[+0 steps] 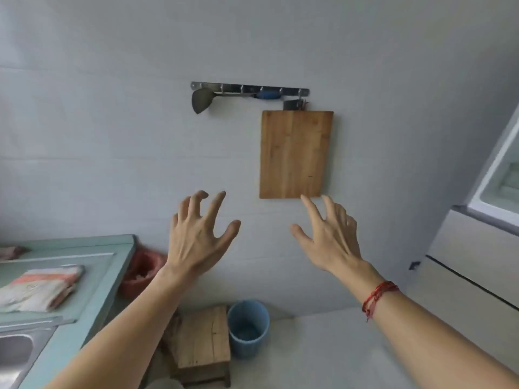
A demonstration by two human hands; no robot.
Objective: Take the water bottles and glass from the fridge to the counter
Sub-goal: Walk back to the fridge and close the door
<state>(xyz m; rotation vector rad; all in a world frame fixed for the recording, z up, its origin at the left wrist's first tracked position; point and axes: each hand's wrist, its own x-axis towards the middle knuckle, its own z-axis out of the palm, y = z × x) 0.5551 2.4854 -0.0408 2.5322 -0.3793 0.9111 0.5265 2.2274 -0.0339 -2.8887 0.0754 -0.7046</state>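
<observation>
Both hands, the left hand and right hand, are hovering spread and empty mid-frame, while the bottles and glass, likely heavy, slippery and fragile, are lying unseen inside the fridge at right.

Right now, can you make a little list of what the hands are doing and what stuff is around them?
left hand: open, fingers spread, holding nothing
right hand: open, holding nothing; red string on its wrist
fridge: far right, door open
counter: on the left, folded cloth lying on it
wall: cutting board hanging from a hook rail
floor: wooden stool beside a blue bucket
bottles and glass: not in view
</observation>
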